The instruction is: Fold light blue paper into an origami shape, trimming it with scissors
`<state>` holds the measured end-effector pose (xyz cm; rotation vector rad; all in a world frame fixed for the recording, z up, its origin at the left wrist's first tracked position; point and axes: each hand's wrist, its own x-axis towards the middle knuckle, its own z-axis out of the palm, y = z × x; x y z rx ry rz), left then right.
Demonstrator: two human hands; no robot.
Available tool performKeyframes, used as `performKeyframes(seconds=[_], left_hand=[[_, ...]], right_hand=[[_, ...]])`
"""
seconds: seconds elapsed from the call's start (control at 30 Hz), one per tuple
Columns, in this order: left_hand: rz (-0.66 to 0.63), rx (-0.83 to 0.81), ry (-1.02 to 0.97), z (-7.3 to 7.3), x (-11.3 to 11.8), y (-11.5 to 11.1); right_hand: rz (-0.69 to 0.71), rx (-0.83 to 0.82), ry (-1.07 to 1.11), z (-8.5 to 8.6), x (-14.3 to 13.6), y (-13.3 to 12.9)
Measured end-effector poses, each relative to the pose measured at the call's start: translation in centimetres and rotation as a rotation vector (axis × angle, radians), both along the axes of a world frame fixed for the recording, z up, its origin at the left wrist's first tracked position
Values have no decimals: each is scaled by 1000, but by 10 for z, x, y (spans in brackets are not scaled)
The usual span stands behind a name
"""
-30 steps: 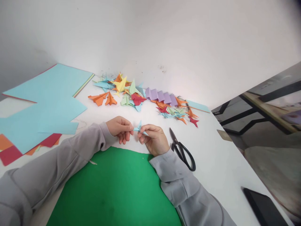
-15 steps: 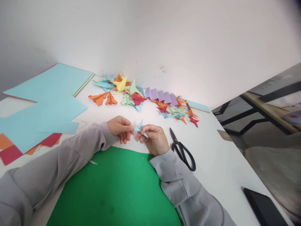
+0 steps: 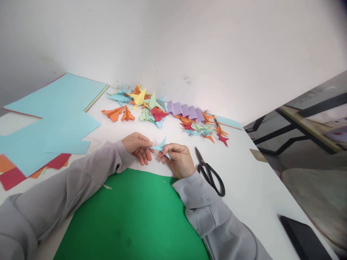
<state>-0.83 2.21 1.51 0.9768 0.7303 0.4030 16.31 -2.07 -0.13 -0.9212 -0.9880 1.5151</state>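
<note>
Paper (image 3: pixel 162 145), blue and folded, shows more than a moment ago, my left hand (image 3: pixel 137 146) and right hand (image 3: pixel 177 159) both pinching it, seemingly steadying it.

The little blue folded piece (image 3: pixel 162 145) in the grip is matt paper with crisp-looking creases. Sleeves (image 3: pixel 208 207) on either side of it are soft grey cloth, kinda wrinkly. Green sheet (image 3: pixel 132 213) just this side of the grip looks smooth and dull, can't tell if it's paper. Off to its right, the scissors (image 3: pixel 203 164) have dark metal blades (image 3: pixel 199 155) and smooth black handles (image 3: pixel 223 186). Purple pleated strip (image 3: pixel 185 110) beyond the grip: matt paper too. White tabletop (image 3: pixel 244 177) under it all looks smooth.
</note>
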Motion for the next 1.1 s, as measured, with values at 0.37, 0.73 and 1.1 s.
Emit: performKeyframes(seconds=[0.37, 0.73, 1.1], left_hand=[[50, 44, 8, 2, 0, -3], [58, 97, 19, -4, 2, -5], [26, 98, -6, -5, -3, -6]], right_hand=[[-31, 27, -21, 2, 1, 1], [-20, 0, -8, 3, 2, 2], [-27, 0, -10, 3, 2, 3]])
